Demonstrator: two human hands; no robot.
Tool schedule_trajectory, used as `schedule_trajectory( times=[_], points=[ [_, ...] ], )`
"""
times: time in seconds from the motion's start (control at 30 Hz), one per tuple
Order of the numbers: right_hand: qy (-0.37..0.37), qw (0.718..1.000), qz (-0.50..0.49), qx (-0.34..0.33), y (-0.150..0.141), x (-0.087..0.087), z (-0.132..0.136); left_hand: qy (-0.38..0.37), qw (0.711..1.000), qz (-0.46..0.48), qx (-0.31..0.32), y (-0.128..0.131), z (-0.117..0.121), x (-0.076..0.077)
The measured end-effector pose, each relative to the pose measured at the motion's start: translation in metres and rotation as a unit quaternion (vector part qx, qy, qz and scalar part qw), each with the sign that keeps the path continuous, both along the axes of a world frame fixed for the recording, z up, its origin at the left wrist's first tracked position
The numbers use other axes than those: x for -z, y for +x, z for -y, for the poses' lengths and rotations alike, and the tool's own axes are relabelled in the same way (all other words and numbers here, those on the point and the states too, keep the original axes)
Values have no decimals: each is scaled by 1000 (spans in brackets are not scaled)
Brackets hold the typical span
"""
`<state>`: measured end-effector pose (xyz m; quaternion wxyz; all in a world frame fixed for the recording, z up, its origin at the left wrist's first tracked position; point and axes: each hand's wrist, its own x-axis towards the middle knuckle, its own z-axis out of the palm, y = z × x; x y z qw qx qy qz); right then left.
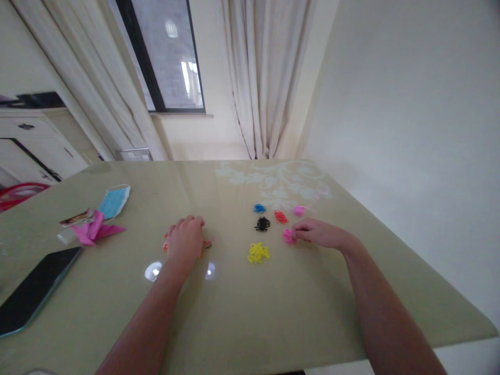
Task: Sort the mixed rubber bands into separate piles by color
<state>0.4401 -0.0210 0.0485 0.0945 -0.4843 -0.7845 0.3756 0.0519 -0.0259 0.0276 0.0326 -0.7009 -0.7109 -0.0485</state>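
Note:
My left hand rests palm-down over a mixed pile of small coloured rubber bands. Its fingers curl downward close together, so their tips are hidden. Red and dark bits stick out on both sides of that hand. Farther right, the fingers of my right hand are pinched at the edge of a pink pile of bands; what lies between the fingertips is too small to make out. Around it are separate piles: yellow bands, black bands, blue bands, red bands and lighter pink bands.
On the left of the glossy table lie a dark tablet or phone, a pink folded piece and a blue face mask. A white wall runs along the right edge. Curtains hang behind.

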Motion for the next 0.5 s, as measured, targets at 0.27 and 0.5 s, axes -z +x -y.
schedule_trajectory(
  times=[0.27, 0.5],
  points=[
    [-17, 1000, 7, -7, 3, 10, -5, 23, 1000, 20, -2, 3, 2, -4],
    [-16, 997, 56, 45, 6, 9, -4, 24, 998, 57, -9, 2, 0, -1]
  ],
)
